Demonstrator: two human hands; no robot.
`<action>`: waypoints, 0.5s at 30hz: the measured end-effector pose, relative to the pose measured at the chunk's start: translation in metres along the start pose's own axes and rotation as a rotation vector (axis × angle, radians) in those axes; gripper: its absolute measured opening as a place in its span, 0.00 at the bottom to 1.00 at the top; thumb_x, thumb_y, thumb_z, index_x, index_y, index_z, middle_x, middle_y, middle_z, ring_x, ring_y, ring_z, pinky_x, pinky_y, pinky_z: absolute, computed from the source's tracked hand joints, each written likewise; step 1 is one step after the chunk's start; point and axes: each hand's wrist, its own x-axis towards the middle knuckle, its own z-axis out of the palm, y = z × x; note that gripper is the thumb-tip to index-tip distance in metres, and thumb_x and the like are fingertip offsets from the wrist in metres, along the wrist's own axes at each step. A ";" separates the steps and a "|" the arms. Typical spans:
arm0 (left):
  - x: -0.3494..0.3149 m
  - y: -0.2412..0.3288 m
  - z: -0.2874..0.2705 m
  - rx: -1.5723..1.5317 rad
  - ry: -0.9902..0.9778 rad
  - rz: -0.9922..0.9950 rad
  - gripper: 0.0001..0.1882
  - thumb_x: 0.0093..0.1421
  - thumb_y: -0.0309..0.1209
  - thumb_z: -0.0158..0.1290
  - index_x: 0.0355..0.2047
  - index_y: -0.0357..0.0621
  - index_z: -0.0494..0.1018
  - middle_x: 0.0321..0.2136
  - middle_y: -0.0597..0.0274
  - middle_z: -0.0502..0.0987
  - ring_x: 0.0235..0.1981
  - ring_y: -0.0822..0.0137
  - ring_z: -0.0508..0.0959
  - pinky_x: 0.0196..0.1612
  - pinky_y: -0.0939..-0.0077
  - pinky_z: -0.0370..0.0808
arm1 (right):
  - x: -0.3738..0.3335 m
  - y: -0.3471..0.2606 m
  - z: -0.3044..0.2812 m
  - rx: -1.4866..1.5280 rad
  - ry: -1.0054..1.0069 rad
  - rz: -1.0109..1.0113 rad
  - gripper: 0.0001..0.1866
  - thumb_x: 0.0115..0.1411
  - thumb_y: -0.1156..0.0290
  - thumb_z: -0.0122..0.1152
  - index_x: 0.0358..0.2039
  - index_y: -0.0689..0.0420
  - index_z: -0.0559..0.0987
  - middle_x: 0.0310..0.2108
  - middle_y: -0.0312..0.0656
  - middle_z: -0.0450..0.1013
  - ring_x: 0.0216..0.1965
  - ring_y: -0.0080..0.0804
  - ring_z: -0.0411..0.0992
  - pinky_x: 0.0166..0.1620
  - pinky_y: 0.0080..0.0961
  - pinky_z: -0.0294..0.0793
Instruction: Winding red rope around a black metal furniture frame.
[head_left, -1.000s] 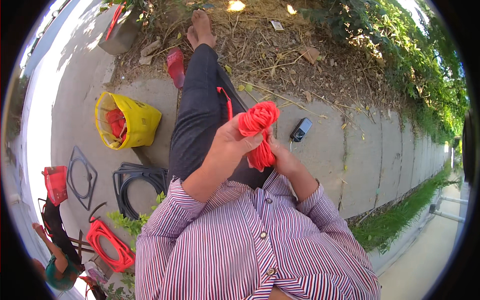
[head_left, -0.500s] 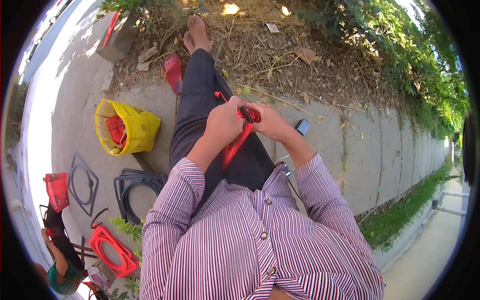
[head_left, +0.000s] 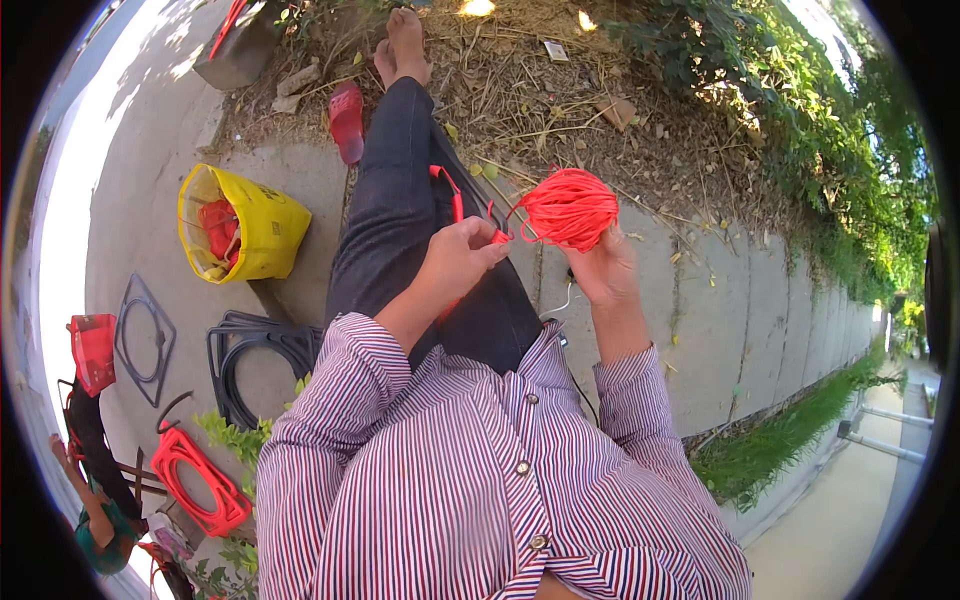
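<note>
My right hand [head_left: 605,268] is closed round the lower side of a large ball of red cord [head_left: 568,210], held up over the right side of my lap. From the ball's left side a strand runs toward my left hand [head_left: 460,258]. The fingers of that hand are pinched together on a narrow red strip [head_left: 500,237]. Another red strip [head_left: 447,185] shows over my dark trousers [head_left: 385,215], just beyond the left hand. How the strips join is partly hidden by my hand.
Left of my legs stand a yellow bag [head_left: 265,235] with red stuff inside, black frames [head_left: 265,345], a grey frame [head_left: 145,340] and red frames [head_left: 200,485]. A red slipper [head_left: 346,120] lies near my bare feet [head_left: 406,45]. Another person [head_left: 100,510] sits at far left.
My hands have moved apart. The right hand has swung outward and up, and the ball of red cord now shows whole. My left hand stays over the lap at the red strip.
</note>
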 end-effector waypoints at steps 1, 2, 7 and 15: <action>0.000 -0.001 0.001 -0.088 -0.034 -0.064 0.10 0.54 0.27 0.61 0.32 0.34 0.73 0.26 0.58 0.79 0.26 0.72 0.78 0.29 0.78 0.74 | -0.005 -0.006 0.001 0.148 -0.079 -0.072 0.34 0.53 0.59 0.66 0.58 0.58 0.67 0.59 0.44 0.65 0.62 0.41 0.60 0.65 0.50 0.55; -0.002 -0.003 0.001 -0.096 -0.002 -0.046 0.10 0.54 0.27 0.61 0.32 0.34 0.73 0.26 0.58 0.79 0.26 0.72 0.78 0.29 0.78 0.74 | -0.011 -0.015 0.000 0.253 -0.076 -0.143 0.37 0.50 0.58 0.67 0.58 0.59 0.67 0.59 0.44 0.64 0.63 0.43 0.58 0.66 0.52 0.51; -0.024 -0.010 -0.007 -0.078 -0.072 -0.090 0.07 0.56 0.24 0.59 0.31 0.37 0.71 0.24 0.65 0.75 0.25 0.77 0.74 0.29 0.81 0.73 | -0.040 -0.074 -0.015 0.283 -0.256 -0.238 0.37 0.47 0.58 0.65 0.56 0.60 0.65 0.51 0.45 0.69 0.51 0.42 0.67 0.61 0.50 0.60; -0.037 -0.028 0.008 0.085 -0.048 0.028 0.08 0.55 0.23 0.59 0.30 0.36 0.70 0.23 0.65 0.75 0.24 0.77 0.74 0.28 0.81 0.73 | -0.061 -0.023 0.012 0.040 0.038 -0.057 0.18 0.47 0.71 0.63 0.37 0.59 0.68 0.34 0.42 0.67 0.34 0.32 0.65 0.45 0.34 0.72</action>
